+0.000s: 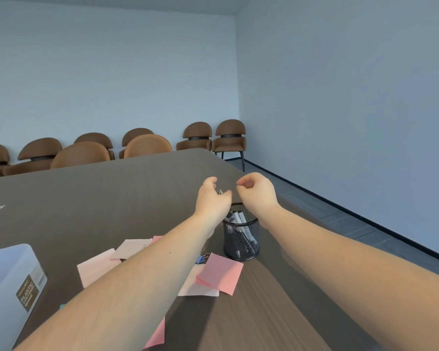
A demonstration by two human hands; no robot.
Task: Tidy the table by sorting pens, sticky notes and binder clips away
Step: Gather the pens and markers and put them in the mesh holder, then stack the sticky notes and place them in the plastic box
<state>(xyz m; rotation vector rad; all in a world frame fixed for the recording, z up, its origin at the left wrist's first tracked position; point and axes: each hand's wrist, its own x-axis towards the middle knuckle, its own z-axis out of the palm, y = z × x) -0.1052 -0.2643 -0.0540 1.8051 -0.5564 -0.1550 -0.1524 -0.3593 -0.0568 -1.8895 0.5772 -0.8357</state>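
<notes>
Bare table [137,188] beyond the mesh cup [241,239]; notes [219,273] crowd its near side.

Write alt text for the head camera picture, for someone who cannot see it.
Two bare arms reach over a dark table, the left hand pinching a small metal item, the right hand curled with nothing visible in it, above a black mesh pen cup. Pink sticky notes and a blue binder clip lie nearer.

The mesh cup [241,236] stands on the table [112,198] with pens [236,217] upright inside it; the left hand [212,198] and right hand [256,191] are above and just beyond its rim. Sticky notes [221,273] lie scattered in front of and left of the cup, with a binder clip [202,258] among them. A plastic box [10,279] sits at the near left, and chairs [147,145] line the wall behind the table.
</notes>
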